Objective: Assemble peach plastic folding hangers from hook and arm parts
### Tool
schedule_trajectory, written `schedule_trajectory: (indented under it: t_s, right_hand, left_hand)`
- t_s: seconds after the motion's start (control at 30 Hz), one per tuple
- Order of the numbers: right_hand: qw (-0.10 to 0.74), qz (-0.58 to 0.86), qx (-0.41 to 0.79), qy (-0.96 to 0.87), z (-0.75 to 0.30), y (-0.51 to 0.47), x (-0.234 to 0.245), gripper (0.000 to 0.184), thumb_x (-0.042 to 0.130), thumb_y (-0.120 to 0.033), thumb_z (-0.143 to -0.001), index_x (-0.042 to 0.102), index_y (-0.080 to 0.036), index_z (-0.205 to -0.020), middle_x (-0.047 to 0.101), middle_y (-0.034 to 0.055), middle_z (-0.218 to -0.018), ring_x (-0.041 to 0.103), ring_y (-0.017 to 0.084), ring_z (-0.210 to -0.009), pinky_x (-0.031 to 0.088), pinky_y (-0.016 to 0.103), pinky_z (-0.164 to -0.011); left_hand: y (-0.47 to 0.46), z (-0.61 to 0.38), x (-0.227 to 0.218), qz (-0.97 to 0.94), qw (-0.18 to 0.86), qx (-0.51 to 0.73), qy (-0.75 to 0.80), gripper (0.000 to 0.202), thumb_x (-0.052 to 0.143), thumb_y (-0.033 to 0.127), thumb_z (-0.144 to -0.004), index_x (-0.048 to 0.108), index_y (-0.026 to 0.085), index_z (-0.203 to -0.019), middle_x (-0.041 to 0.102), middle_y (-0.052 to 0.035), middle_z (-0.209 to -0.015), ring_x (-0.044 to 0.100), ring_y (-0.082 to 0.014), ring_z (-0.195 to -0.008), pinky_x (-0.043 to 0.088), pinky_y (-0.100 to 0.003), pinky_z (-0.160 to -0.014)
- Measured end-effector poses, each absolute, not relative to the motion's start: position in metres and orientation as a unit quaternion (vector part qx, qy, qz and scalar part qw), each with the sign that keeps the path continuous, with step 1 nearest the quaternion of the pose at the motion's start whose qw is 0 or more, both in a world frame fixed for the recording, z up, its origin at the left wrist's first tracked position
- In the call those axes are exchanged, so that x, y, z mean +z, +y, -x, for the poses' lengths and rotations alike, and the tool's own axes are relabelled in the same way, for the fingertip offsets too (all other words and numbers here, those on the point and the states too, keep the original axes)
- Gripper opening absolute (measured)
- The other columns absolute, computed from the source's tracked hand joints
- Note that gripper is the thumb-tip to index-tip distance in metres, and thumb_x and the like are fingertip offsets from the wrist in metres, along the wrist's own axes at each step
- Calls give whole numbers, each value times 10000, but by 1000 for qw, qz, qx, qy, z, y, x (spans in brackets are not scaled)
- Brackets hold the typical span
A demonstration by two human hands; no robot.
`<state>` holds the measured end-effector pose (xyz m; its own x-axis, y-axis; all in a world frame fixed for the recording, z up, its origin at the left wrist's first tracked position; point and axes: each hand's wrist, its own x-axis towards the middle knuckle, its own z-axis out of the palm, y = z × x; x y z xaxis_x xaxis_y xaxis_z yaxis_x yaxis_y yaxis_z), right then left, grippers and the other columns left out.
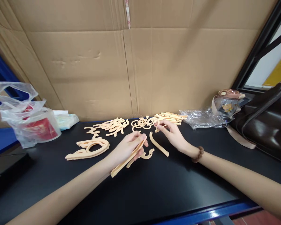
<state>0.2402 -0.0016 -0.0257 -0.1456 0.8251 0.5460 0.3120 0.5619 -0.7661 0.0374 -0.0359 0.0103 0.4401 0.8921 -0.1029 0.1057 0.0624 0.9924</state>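
Observation:
My left hand point(128, 147) is closed around a long, flat wooden strip point(121, 164) that slants back toward my forearm. My right hand point(172, 132) pinches a small wooden piece point(157, 127) between thumb and fingers, just in front of a pile of wooden sticks point(170, 117). A curved wooden piece point(158, 144) lies on the black table between my hands, and a small hook-shaped piece point(148, 154) rests under my left fingers. More laser-cut wooden parts point(113, 126) and ring-shaped pieces point(142, 122) spread out behind.
A stack of large curved wooden pieces point(88, 148) lies to the left. A plastic bag with a red package point(30, 123) stands at far left. A crumpled clear wrapper point(200, 118), a lidded bottle point(228, 104) and a dark leather bag point(267, 122) sit right. Cardboard point(131, 68) backs the table.

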Motion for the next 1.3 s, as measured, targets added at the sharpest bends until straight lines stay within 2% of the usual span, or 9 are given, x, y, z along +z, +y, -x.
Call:
schedule_trajectory:
  t_s: [0.17,0.23,0.33,0.4,0.5,0.63,0.8,0.97,1.3]
  right_hand:
    - [540,366,282,-704,-235,-9,-20,154,517,-363,-906,567,-218,-924,594,18,-873,572,162,-804,466,306,-779]
    - [544,358,296,-699,-233,-13,-17,151,542,-366,-891,566,-218,-901,592,14,-847,573,163,-797,470,310,-785]
    - [543,354,319,-691,-230,-20,-14,146,580,-361,-868,574,-215,-867,601,15,-837,583,169,-802,472,324,-798]
    - [542,351,338,-684,-228,-23,-13,145,597,-360,-857,578,-216,-860,612,14,-832,597,172,-804,481,331,-802]
    - [542,350,379,-664,-226,-28,-10,161,633,-369,-827,583,-217,-847,629,5,-789,614,169,-784,498,328,-790]
    - [533,349,447,-628,-221,-33,-8,183,693,-357,-773,595,-208,-812,646,-3,-758,627,158,-763,505,318,-790]
    - [509,334,523,-596,-217,-37,-9,152,720,-309,-750,618,-207,-799,669,-2,-761,638,149,-734,513,311,-784]
    - [518,342,527,-580,-215,-41,-4,156,721,-314,-738,619,-197,-731,653,5,-737,621,149,-724,512,313,-780]
    - [526,340,548,-554,-214,-43,-4,160,714,-317,-740,615,-192,-720,620,2,-735,587,134,-715,490,276,-748]
  left_hand:
    - [-35,-37,2,-641,571,286,426,298,467,466,-888,488,175,-825,601,-33,-796,599,-127,-588,459,-215,-454]
    - [-36,-38,0,-660,550,279,428,318,413,474,-905,487,179,-813,559,-6,-720,573,-125,-565,465,-229,-466]
    - [-38,-39,0,-699,493,283,433,345,337,484,-928,482,195,-808,435,53,-601,422,-94,-458,393,-221,-450]
    - [-39,-38,0,-725,446,293,435,326,344,476,-931,491,209,-815,427,53,-605,410,-109,-500,366,-231,-498]
    - [-39,-35,1,-779,326,289,452,200,448,418,-900,497,234,-835,496,40,-651,474,-154,-616,333,-255,-571]
    - [-41,-34,0,-846,152,218,461,164,453,409,-905,454,245,-918,477,69,-577,494,-170,-546,277,-262,-551]
    - [-49,-38,-2,-852,144,220,453,311,299,461,-962,385,234,-768,487,60,-575,495,-159,-513,252,-252,-540]
    - [-54,-41,-1,-839,136,241,468,323,299,470,-958,384,235,-754,464,64,-539,471,-154,-485,234,-254,-533]
    - [-52,-40,-1,-834,116,278,463,370,337,525,-948,392,225,-738,459,83,-530,470,-122,-478,266,-245,-522]
